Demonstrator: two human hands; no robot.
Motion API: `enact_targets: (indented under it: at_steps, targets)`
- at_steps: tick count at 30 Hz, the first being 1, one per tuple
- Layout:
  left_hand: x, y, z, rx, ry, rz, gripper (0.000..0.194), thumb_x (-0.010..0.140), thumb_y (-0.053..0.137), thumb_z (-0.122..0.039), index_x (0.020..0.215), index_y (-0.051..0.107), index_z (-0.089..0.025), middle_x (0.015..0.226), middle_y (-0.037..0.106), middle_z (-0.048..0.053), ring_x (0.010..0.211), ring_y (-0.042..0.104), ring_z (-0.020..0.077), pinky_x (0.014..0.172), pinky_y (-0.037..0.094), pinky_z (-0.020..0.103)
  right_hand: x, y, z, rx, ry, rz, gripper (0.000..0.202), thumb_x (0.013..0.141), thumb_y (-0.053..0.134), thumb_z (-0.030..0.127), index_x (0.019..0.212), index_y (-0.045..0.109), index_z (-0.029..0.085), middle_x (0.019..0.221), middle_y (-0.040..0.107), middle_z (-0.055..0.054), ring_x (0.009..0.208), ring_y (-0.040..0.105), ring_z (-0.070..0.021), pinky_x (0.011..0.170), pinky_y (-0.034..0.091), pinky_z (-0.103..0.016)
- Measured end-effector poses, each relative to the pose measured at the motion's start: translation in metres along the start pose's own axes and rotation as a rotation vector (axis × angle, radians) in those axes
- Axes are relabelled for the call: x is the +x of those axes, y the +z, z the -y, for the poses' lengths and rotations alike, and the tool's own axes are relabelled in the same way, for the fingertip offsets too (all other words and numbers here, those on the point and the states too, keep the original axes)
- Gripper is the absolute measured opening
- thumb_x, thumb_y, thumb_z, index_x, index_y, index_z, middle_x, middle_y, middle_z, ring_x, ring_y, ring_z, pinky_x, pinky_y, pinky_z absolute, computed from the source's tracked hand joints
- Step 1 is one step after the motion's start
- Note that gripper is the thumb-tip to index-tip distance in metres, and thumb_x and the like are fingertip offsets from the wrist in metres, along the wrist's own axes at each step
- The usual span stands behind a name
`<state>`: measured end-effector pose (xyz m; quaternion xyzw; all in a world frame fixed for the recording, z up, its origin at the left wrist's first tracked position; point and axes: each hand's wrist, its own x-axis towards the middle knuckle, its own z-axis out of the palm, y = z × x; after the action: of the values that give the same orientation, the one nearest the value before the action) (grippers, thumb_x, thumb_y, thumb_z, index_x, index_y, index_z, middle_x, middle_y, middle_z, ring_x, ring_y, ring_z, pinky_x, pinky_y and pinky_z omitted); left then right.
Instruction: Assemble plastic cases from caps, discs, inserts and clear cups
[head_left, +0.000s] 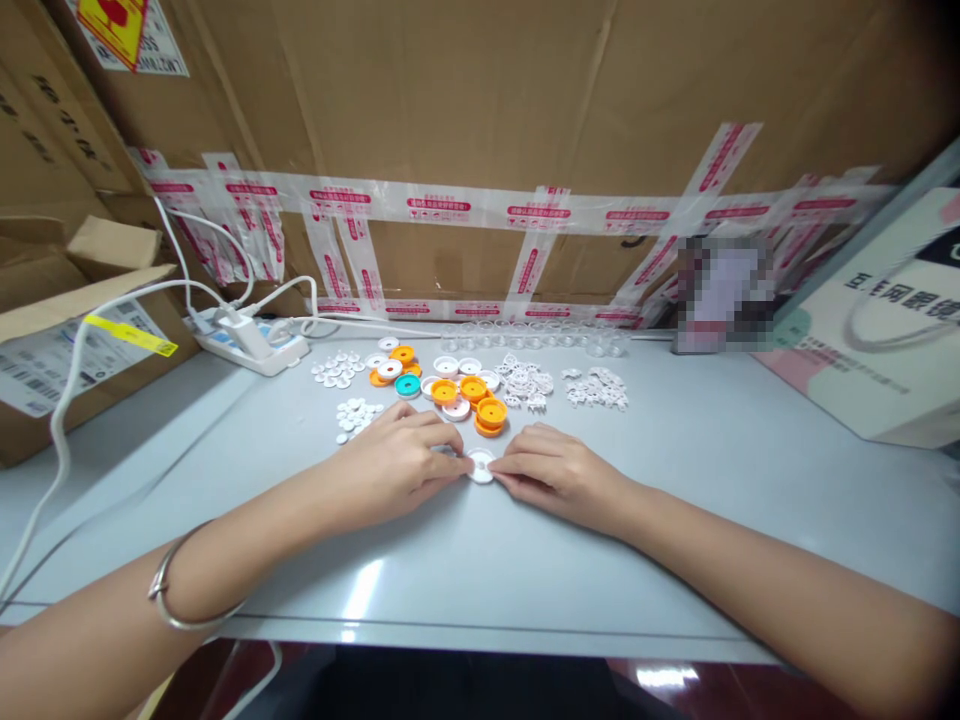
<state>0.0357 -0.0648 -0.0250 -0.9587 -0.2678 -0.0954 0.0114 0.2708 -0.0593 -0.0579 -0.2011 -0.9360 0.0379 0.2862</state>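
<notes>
Low in the middle of the frame, a small white disc (481,466) lies flat between the two hands. The left hand (405,455) pinches its left edge between thumb and fingertips; the right hand (559,470) has its fingertips pressed together against the right edge. Neither hand is clearly nearer. The disc is round, so no long axis shows; the fingers meet it from opposite sides, along a left-to-right line.
</notes>
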Motion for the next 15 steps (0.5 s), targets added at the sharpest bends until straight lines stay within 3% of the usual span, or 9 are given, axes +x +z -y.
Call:
enact_targets:
  at_steps: [11, 15]
  targets:
    - [-0.0002, 0.0017, -0.0010, -0.010, 0.012, -0.025, 0.026, 0.092, 0.042, -0.020, 0.105, 0.064, -0.026, 0.096, 0.066, 0.002, 0.086, 0.057, 0.0156, 0.075, 0.032, 0.030, 0.0006, -0.0017, 0.0012, 0.080, 0.061, 0.002, 0.016, 0.087, 0.049, 0.016, 0.094, 0.064, 0.017, 0.073, 0.063, -0.004, 0.068, 0.056, -0.0130, 0.067, 0.045, -0.026]
    - [0.0027, 0.0002, 0.0012, -0.122, -0.038, -0.157, 0.029, 0.091, 0.039, -0.014, 0.104, 0.064, -0.020, 0.083, 0.066, 0.004, 0.075, 0.059, 0.0139, 0.070, 0.038, 0.027, 0.0015, -0.0034, 0.0034, 0.145, 0.183, -0.121, 0.013, 0.088, 0.050, 0.020, 0.090, 0.062, 0.017, 0.069, 0.061, -0.002, 0.062, 0.053, -0.0110, 0.060, 0.044, -0.023]
